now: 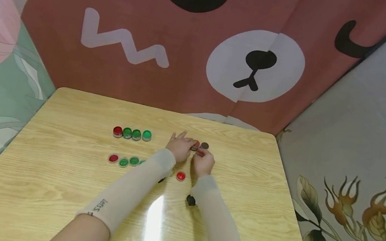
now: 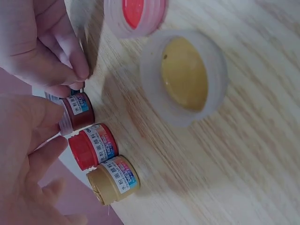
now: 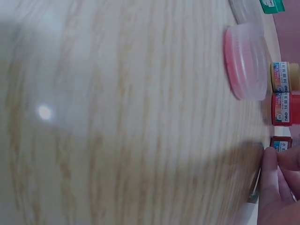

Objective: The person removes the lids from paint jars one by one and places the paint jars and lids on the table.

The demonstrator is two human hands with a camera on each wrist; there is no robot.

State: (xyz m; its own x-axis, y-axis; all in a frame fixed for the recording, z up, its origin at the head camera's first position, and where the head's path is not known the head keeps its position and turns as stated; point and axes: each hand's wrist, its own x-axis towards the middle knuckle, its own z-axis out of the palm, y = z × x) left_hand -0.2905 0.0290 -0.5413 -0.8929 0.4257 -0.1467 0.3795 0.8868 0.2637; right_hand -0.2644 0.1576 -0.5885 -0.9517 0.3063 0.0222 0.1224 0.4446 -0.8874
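Small paint jars stand in a back row on the table. My left hand point(image 1: 179, 148) holds the brown paint jar point(image 2: 80, 112) at its translucent rim, with the other fingers spread. Close beside it, my right hand point(image 1: 203, 164) pinches with thumb and fingertips at a dark paint jar point(image 1: 205, 145), which its fingers mostly cover in the left wrist view. A red paint jar point(image 2: 96, 146) and an ochre paint jar point(image 2: 115, 180) stand side by side below the left fingers. The ochre lid point(image 2: 185, 75) and red lid point(image 1: 180, 176) lie in front, paint inside upward.
Farther left stand a dark red jar point(image 1: 117, 131) and several green jars point(image 1: 136, 134). Before them lie a dark red lid point(image 1: 113, 158) and green lids point(image 1: 123, 162), partly covered by the left sleeve point(image 1: 137, 187). A patterned curtain point(image 1: 182, 89) hangs behind the wooden table point(image 1: 65, 184).
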